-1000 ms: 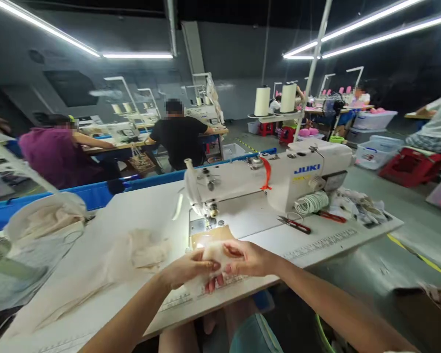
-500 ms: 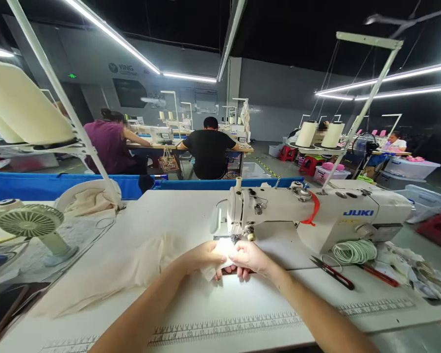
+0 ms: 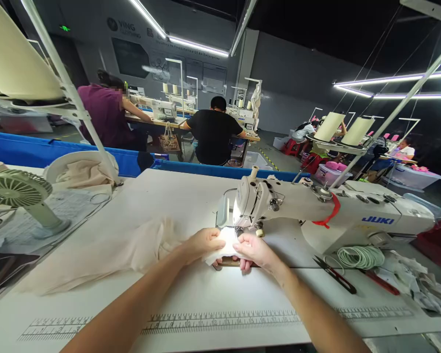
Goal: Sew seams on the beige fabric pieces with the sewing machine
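Under the needle area of a white sewing machine [image 3: 290,201], a pale piece of fabric [image 3: 226,243] is held taut and brightly lit by the machine's lamp. My left hand [image 3: 203,245] pinches its left side, thumb on top and fingers beneath. Gripping the right side, my right hand [image 3: 255,251] has its thumb on the cloth and fingertips curled below. Both hands are just in front of the presser foot, whose contact with the cloth I cannot make out. More cream fabric [image 3: 125,255] spreads across the table to the left of my left hand.
Thread snips [image 3: 336,275], a coil of pale green cord [image 3: 360,257] and fabric scraps [image 3: 415,279] lie at right. A ruler strip [image 3: 220,321] runs along the table's front. At left stand a small fan [image 3: 33,196] and a fabric-filled bowl [image 3: 55,169]. People work at machines beyond.
The camera view has tilted and shifted. My hands have spread slightly apart, so more of the lit fabric shows flat between them; both keep their hold.
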Tool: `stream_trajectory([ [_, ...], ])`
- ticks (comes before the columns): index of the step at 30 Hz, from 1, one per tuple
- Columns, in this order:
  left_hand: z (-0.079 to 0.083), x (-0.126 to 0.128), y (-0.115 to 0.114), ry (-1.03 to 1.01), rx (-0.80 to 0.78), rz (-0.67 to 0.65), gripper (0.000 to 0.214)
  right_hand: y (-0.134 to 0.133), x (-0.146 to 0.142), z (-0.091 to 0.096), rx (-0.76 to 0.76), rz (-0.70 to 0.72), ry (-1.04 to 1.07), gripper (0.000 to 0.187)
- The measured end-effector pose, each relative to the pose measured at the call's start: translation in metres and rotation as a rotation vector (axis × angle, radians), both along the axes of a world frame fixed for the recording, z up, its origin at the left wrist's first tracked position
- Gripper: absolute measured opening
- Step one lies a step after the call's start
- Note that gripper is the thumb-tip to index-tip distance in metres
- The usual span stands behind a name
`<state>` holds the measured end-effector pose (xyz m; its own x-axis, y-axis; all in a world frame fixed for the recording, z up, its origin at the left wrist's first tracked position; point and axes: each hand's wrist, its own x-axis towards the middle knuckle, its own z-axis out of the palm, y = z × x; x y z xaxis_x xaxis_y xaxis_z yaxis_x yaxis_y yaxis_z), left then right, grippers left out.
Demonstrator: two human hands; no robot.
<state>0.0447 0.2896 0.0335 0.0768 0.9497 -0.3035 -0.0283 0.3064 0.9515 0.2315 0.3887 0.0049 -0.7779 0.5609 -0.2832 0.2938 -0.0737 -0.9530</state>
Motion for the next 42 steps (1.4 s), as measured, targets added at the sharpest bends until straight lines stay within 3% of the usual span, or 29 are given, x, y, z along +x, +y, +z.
stream_trajectory([
  [6,-0.006,-0.003,0.001,0.094,0.017,0.01,0.035,-0.002,-0.001,0.0,0.021,-0.016,-0.016,0.061],
  [11,0.004,0.0,-0.015,0.636,0.281,0.132,0.02,-0.012,0.002,0.011,0.114,-0.046,-0.066,0.045],
  [14,0.017,0.013,-0.038,0.938,0.481,0.272,0.018,-0.024,0.007,0.026,0.31,-0.061,-0.198,0.021],
  [16,0.02,0.024,-0.053,0.969,0.488,0.208,0.027,-0.036,0.008,0.036,0.562,-0.095,-0.281,0.014],
  [18,0.018,0.035,-0.065,0.78,0.417,0.073,0.039,-0.051,0.008,0.044,0.838,-0.141,-0.335,0.016],
  [20,0.013,0.046,-0.071,0.458,0.333,0.029,0.048,-0.067,0.006,0.045,1.15,-0.163,-0.359,0.016],
  [24,0.009,0.065,-0.074,-0.146,0.201,0.2,0.059,-0.093,0.0,0.035,1.793,-0.174,-0.204,0.014],
  [26,0.011,0.073,-0.074,-0.303,0.168,0.314,0.059,-0.101,-0.001,0.03,1.975,-0.174,-0.097,0.017],
  [29,0.013,0.079,-0.075,-0.372,0.15,0.402,0.053,-0.109,0.0,0.028,2.079,-0.152,-0.038,0.019],
  [32,0.008,0.074,-0.073,-0.333,0.178,0.397,0.05,-0.114,0.01,0.034,2.035,-0.093,-0.013,0.013],
  [34,0.003,0.063,-0.07,-0.276,0.183,0.358,0.052,-0.114,0.02,0.038,1.854,-0.057,0.047,0.013],
  [36,0.001,0.049,-0.066,-0.223,0.146,0.211,0.05,-0.106,0.029,0.041,1.578,-0.071,0.13,0.022],
  [38,0.002,0.034,-0.061,-0.181,0.073,-0.019,0.048,-0.091,0.033,0.04,1.265,-0.088,0.186,0.031],
  [42,0.013,0.014,-0.044,-0.086,-0.015,-0.383,0.046,-0.05,0.025,0.033,0.573,0.067,0.147,0.058],
])
